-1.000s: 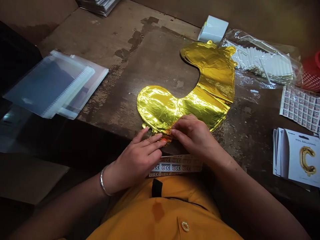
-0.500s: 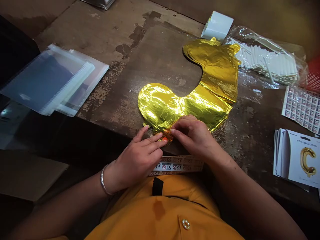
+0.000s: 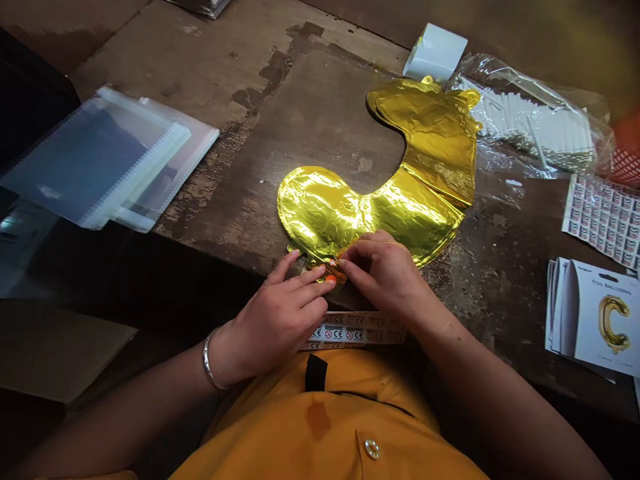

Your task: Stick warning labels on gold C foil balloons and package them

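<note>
Gold foil balloons (image 3: 325,200), flat and curved like a C, lie stacked on the table in front of me. My left hand (image 3: 285,313) rests on the tabs at the near edge, fingers stretched out and spread, pressing the foil down. Thumb and index finger of my right hand (image 3: 385,273) pinch the foil at that same edge, just right of the left fingertips. A small orange-red spot shows under the left fingertips. Below both hands, a strip of printed CE stickers (image 3: 355,330) lies by my lap, partly covered.
Clear plastic sleeves (image 3: 100,160) overhang the table edge at left. At right are a bag of white sticks (image 3: 545,127), a sticker sheet (image 3: 600,220) and "foil balloons" cards (image 3: 605,317). A white roll (image 3: 437,52) and a red basket (image 3: 627,150) stand farther back.
My right fingers have shifted very slightly at the foil's near edge. The left hand stays in nearly the same place on the foil.
</note>
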Available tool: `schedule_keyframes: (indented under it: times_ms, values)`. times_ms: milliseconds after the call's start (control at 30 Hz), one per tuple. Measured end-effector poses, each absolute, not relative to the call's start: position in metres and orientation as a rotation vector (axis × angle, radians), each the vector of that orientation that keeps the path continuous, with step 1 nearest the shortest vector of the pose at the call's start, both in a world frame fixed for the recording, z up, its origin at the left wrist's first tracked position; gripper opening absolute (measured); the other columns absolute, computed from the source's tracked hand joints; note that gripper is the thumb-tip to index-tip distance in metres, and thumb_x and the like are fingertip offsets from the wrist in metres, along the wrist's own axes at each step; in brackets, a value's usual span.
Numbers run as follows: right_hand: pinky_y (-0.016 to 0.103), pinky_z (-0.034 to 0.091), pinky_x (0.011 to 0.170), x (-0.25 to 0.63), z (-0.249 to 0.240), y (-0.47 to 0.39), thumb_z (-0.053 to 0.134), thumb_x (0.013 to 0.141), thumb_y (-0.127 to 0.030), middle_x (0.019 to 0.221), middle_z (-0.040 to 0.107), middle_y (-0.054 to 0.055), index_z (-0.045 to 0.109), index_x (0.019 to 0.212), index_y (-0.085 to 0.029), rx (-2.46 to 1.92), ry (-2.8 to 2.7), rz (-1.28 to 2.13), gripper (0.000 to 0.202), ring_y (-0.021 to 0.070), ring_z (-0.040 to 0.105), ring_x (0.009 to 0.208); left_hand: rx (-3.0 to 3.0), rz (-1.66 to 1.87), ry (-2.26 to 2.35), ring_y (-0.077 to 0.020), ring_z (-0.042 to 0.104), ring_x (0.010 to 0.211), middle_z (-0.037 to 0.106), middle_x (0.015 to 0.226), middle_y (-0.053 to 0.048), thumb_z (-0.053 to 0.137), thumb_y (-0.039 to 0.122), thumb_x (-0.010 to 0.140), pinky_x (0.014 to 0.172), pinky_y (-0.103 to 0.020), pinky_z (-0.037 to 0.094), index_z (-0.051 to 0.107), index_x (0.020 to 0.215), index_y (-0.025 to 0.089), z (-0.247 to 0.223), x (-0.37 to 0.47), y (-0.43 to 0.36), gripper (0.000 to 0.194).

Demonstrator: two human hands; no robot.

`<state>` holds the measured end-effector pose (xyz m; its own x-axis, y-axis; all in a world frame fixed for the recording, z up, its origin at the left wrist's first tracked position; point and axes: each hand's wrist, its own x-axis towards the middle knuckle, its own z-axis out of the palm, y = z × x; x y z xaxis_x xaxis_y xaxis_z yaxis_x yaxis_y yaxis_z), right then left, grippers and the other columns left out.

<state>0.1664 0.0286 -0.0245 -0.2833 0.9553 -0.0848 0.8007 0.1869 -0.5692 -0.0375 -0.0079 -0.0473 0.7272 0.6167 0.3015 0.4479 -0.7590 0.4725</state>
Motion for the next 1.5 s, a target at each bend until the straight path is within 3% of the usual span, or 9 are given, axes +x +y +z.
schedule_keyframes:
  times_ms: [233, 333, 467, 633, 800, 967, 1167, 1333, 1500]
  values:
    - [0.035, 0.043, 0.067, 0.169, -0.026, 0.028, 0.068, 0.08, -0.038, 0.086, 0.061, 0.008, 0.059, 0.09, -0.018, -1.84, -2.173, 0.28, 0.024, 0.0222, 0.053, 0.079, 2.534, 0.664, 0.847, -0.0247, 0.06, 0.119, 0.07, 0.117, -0.006, 0.051, 0.007, 0.086, 0.118, -0.055, 0.017, 0.063, 0.084, 0.016, -0.048, -0.034, -0.008, 0.015]
    - [0.039, 0.046, 0.073, 0.176, -0.02, 0.023, 0.056, 0.089, -0.028, 0.093, 0.061, 0.012, 0.06, 0.094, -0.018, -1.768, -2.203, 0.014, 0.012, 0.0253, 0.055, 0.085, 2.529, 0.672, 0.858, -0.0241, 0.061, 0.117, 0.071, 0.116, -0.005, 0.051, 0.007, 0.086, 0.118, -0.054, 0.017, 0.062, 0.083, 0.016, -0.048, -0.033, -0.006, 0.014]
    - [0.039, 0.05, 0.087, 0.185, -0.016, 0.012, 0.046, 0.093, -0.016, 0.11, 0.066, 0.012, 0.065, 0.104, -0.018, -1.282, -2.585, 0.296, 0.023, 0.024, 0.058, 0.1, 2.488, 0.645, 0.851, -0.0221, 0.059, 0.12, 0.07, 0.119, -0.004, 0.053, 0.012, 0.088, 0.118, -0.052, 0.02, 0.062, 0.085, 0.018, -0.049, -0.038, -0.007, 0.011]
    - [0.042, 0.05, 0.094, 0.189, -0.027, 0.008, 0.056, 0.091, -0.025, 0.122, 0.065, 0.012, 0.063, 0.121, -0.018, -1.181, -2.584, 0.449, 0.032, 0.0241, 0.058, 0.107, 2.467, 0.688, 0.907, -0.0234, 0.057, 0.121, 0.066, 0.122, -0.008, 0.058, 0.014, 0.085, 0.113, -0.049, 0.033, 0.064, 0.084, 0.019, -0.052, -0.049, -0.013, 0.008]
    - [0.041, 0.053, 0.083, 0.183, -0.036, 0.01, 0.051, 0.092, -0.019, 0.114, 0.069, 0.015, 0.068, 0.114, -0.016, -1.134, -2.569, 0.343, 0.028, 0.0241, 0.063, 0.094, 2.467, 0.704, 0.908, -0.0224, 0.059, 0.118, 0.067, 0.121, -0.008, 0.057, 0.013, 0.086, 0.112, -0.05, 0.034, 0.064, 0.086, 0.019, -0.056, -0.052, -0.017, 0.009]
    - [0.031, 0.05, 0.074, 0.181, -0.035, 0.017, 0.058, 0.089, -0.021, 0.087, 0.072, 0.007, 0.072, 0.09, -0.019, -1.341, -2.219, 0.638, 0.014, 0.0179, 0.063, 0.081, 2.428, 0.718, 0.926, -0.0227, 0.057, 0.117, 0.063, 0.123, -0.01, 0.059, 0.016, 0.085, 0.107, -0.046, 0.041, 0.064, 0.085, 0.018, -0.055, -0.053, -0.016, 0.005]
    - [0.025, 0.031, 0.052, 0.179, -0.024, 0.032, 0.061, 0.084, -0.042, 0.054, 0.046, -0.003, 0.057, 0.057, -0.017, -1.633, -1.909, 0.888, 0.037, 0.0107, 0.042, 0.054, 2.55, 0.677, 0.973, -0.0281, 0.05, 0.123, 0.056, 0.133, -0.011, 0.059, 0.018, 0.084, 0.108, -0.049, 0.038, 0.064, 0.078, 0.017, -0.033, -0.049, -0.003, 0.007]
    - [0.026, 0.027, 0.052, 0.177, -0.019, 0.04, 0.047, 0.089, -0.042, 0.051, 0.038, -0.004, 0.054, 0.055, -0.018, -1.666, -1.917, 0.969, 0.043, 0.0103, 0.034, 0.053, 2.641, 0.647, 0.894, -0.027, 0.048, 0.124, 0.057, 0.133, -0.01, 0.057, 0.02, 0.086, 0.109, -0.046, 0.038, 0.065, 0.082, 0.017, -0.018, -0.04, 0.007, 0.009]
    - [0.025, 0.034, 0.054, 0.177, -0.023, 0.043, 0.061, 0.078, -0.038, 0.063, 0.056, -0.001, 0.066, 0.072, -0.016, -1.638, -1.702, 1.242, 0.023, 0.0114, 0.044, 0.058, 2.613, 0.641, 0.996, -0.0287, 0.048, 0.123, 0.053, 0.136, -0.013, 0.057, 0.02, 0.085, 0.105, -0.047, 0.04, 0.063, 0.078, 0.016, -0.018, -0.04, 0.006, 0.01]
